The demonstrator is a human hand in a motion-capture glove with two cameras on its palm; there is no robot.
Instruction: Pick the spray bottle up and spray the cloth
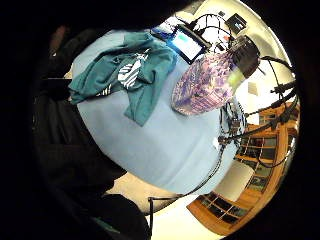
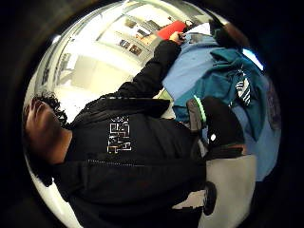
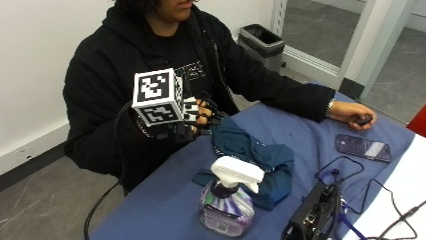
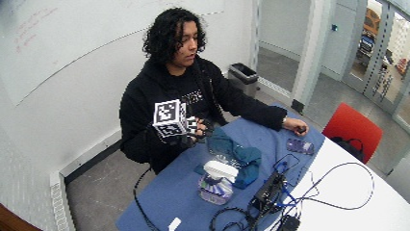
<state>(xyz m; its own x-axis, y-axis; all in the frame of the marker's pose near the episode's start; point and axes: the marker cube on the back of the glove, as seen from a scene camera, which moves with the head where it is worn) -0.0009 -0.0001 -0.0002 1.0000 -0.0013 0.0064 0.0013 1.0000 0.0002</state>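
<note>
A spray bottle [image 3: 229, 200] with a white trigger head and a purple patterned body stands upright on the blue table [image 3: 156, 202]. Just behind it lies a crumpled teal cloth [image 3: 256, 155]. My gloved right hand [image 3: 200, 116] hovers above the table's near edge, beside the cloth and apart from the bottle. Its fingers hang loosely curled and hold nothing. The little finger side palm view looks down on the cloth [image 1: 135, 70] and the bottle [image 1: 210, 80]. In the thumb side palm view a gloved finger [image 2: 211, 126] crosses in front of the cloth [image 2: 232, 80].
A phone [image 3: 363, 147] lies on the table near the person's bare left hand [image 3: 353, 114], which rests on the far edge. A black device [image 3: 313, 215] with cables sits beside the bottle. A bin [image 3: 263, 40] stands behind the person, and a red chair [image 4: 352, 127] is at the table's end.
</note>
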